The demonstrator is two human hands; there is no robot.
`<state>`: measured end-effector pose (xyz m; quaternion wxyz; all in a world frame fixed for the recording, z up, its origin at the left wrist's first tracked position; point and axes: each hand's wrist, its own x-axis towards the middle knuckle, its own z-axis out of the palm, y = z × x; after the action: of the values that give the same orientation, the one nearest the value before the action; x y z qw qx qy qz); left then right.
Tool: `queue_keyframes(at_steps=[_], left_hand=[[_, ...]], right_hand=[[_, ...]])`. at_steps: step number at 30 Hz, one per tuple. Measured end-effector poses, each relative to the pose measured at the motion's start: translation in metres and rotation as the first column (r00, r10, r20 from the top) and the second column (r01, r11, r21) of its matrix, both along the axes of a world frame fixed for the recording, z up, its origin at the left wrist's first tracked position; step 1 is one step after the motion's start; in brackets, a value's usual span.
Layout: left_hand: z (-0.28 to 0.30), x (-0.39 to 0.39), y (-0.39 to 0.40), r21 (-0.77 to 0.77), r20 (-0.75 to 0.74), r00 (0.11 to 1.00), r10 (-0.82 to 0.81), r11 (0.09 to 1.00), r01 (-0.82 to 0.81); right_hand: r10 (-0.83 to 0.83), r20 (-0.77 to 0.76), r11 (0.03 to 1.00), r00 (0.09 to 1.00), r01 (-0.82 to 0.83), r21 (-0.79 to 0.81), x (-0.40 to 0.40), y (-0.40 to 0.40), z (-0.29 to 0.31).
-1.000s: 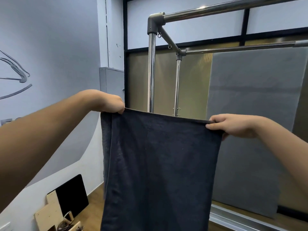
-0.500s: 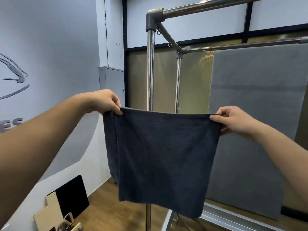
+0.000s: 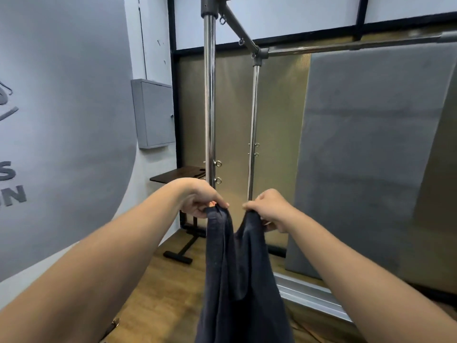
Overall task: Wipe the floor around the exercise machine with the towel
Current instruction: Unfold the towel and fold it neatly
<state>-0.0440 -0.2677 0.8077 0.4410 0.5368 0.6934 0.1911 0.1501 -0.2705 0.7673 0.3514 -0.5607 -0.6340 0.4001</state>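
A dark, soft towel hangs in loose folds, its bottom cut off below view. The left hand and right hand each pinch a top corner, close together. Behind stand the machine's shiny steel poles, a grey padded mat, and the wood-plank floor.

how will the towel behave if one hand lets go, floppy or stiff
Likely floppy: the towel sags in a dip between the left hand and right hand and hangs in soft folds. It is probably light, since a pinch at each top corner carries it. The released side would likely drop and hang limp.
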Motion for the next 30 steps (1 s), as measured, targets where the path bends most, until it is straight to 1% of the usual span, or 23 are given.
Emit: queue_keyframes(at_steps=[2,4,7,10,12,14,16,17,18,19,20,21,22,23,25,26,27,29,30], left_hand=[[0.008,0.012,-0.001,0.052,-0.007,1.0,-0.018,0.998,0.019],[0.014,0.018,-0.001,0.118,-0.041,0.999,-0.013,0.993,0.018],[0.023,0.018,-0.007,0.157,-0.033,0.999,-0.021,0.987,0.026],[0.033,0.017,-0.014,0.165,0.023,0.997,-0.078,0.984,0.073],[0.04,0.012,-0.02,0.168,0.089,0.981,-0.173,0.973,0.156],[0.044,0.005,-0.025,0.219,0.063,0.962,-0.265,0.944,0.246],[0.045,-0.003,-0.03,0.29,0.015,0.944,-0.33,0.905,0.312],[0.045,-0.005,-0.033,0.322,0.003,0.936,-0.353,0.886,0.333],[0.047,-0.007,-0.034,0.358,-0.016,0.932,-0.362,0.868,0.343],[0.049,-0.007,-0.036,0.394,-0.039,0.934,-0.355,0.853,0.341],[0.052,-0.007,-0.039,0.431,-0.057,0.94,-0.336,0.841,0.327],[0.055,-0.006,-0.041,0.467,-0.058,0.946,-0.319,0.829,0.308],[0.058,-0.007,-0.043,0.492,-0.049,0.95,-0.308,0.821,0.292],[0.06,-0.007,-0.044,0.508,-0.035,0.95,-0.311,0.813,0.285],[0.064,-0.008,-0.047,0.511,-0.039,0.943,-0.332,0.804,0.304],[0.065,-0.01,-0.048,0.51,-0.058,0.94,-0.335,0.8,0.317],[0.065,-0.011,-0.049,0.514,-0.083,0.939,-0.333,0.793,0.327],[0.065,-0.013,-0.05,0.541,-0.135,0.942,-0.308,0.774,0.331],[0.064,-0.014,-0.051,0.556,-0.153,0.943,-0.296,0.763,0.329]], right_hand=[[0.049,-0.029,0.997,0.998,-0.047,0.06,-0.013,-0.009,0.004],[0.06,-0.043,0.992,0.997,-0.055,0.111,-0.019,-0.016,0.008],[0.104,-0.074,0.985,0.992,-0.093,0.147,-0.022,-0.027,0.017],[0.123,0.032,0.946,0.992,-0.127,0.297,-0.023,-0.037,0.023],[0.118,0.047,0.928,0.992,-0.127,0.351,-0.021,-0.039,0.027],[0.18,-0.035,0.936,0.983,-0.16,0.315,-0.017,-0.038,0.032],[0.258,-0.16,0.942,0.953,-0.212,0.259,-0.014,-0.036,0.037],[0.275,-0.211,0.94,0.938,-0.216,0.265,-0.011,-0.035,0.039],[0.274,-0.217,0.931,0.937,-0.201,0.306,-0.007,-0.033,0.04],[0.254,-0.157,0.91,0.954,-0.181,0.373,-0.001,-0.03,0.04],[0.223,-0.02,0.876,0.975,-0.191,0.442,0.006,-0.026,0.041],[0.202,0.143,0.849,0.969,-0.246,0.468,0.013,-0.022,0.039],[0.193,0.293,0.843,0.937,-0.311,0.439,0.019,-0.019,0.037],[0.189,0.398,0.855,0.898,-0.35,0.383,0.022,-0.017,0.034],[0.163,0.555,0.873,0.816,-0.381,0.304,0.025,-0.014,0.026],[0.162,0.599,0.874,0.784,-0.396,0.281,0.024,-0.015,0.025],[0.197,0.584,0.874,0.788,-0.411,0.26,0.022,-0.017,0.025],[0.349,0.442,0.853,0.827,-0.475,0.216,0.021,-0.021,0.024],[0.419,0.389,0.831,0.82,-0.519,0.199,0.022,-0.023,0.024]])
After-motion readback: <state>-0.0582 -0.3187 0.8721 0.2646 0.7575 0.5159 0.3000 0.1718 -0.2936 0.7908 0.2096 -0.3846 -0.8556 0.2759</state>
